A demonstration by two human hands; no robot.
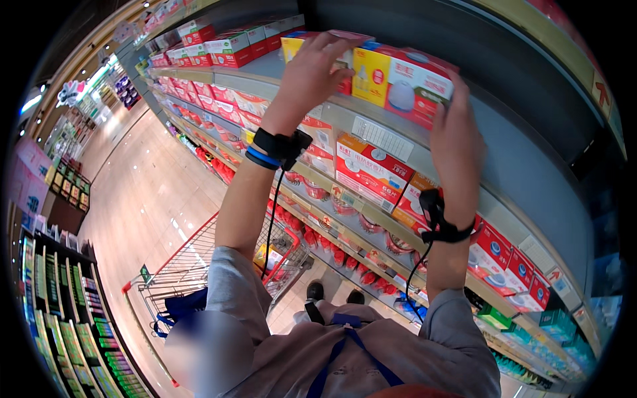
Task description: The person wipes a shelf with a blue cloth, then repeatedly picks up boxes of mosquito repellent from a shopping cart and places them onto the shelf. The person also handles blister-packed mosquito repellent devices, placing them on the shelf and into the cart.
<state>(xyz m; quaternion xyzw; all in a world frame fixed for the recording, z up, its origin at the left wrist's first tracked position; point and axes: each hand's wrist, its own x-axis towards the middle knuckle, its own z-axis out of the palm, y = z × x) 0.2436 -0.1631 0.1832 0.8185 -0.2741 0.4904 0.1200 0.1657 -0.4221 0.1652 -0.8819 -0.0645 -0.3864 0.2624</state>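
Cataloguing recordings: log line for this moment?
red-yellow cartons: on shelf | left hand: over left part | right hand: at right end

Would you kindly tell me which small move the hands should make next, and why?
Perhaps press the right hand gently inward: it is at the right end of the yellow, white and red box, the left hand is over another box to its left, and both boxes stand near the front of the upper shelf, so light pressure might steady them.
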